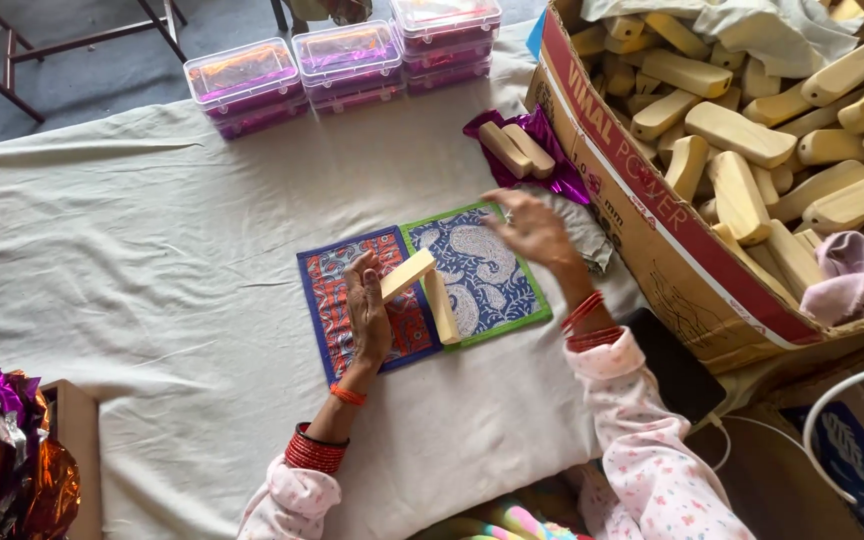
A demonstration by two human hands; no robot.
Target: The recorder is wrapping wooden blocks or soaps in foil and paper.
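Wooden and pale, the block (408,274) that the left hand (367,318) is pinching at its lower end looks light, stiff and smooth-sided, so a grip across its narrow faces near one end seems enough; it should not bend or crush, though the sanded surface may be slipping a little. That hand is lying palm-down on the red-and-blue patterned cloth mat (332,300), fingers curled around the block, which is tilting up to the right. A second wooden block (441,308) is lying just beside it on the blue paisley mat (482,270). The right hand (534,231) is hovering spread and empty over that mat's far edge, blurred. Beyond, a cardboard box (652,210) of similar blocks is sitting on the cloth-covered worktop (152,250).
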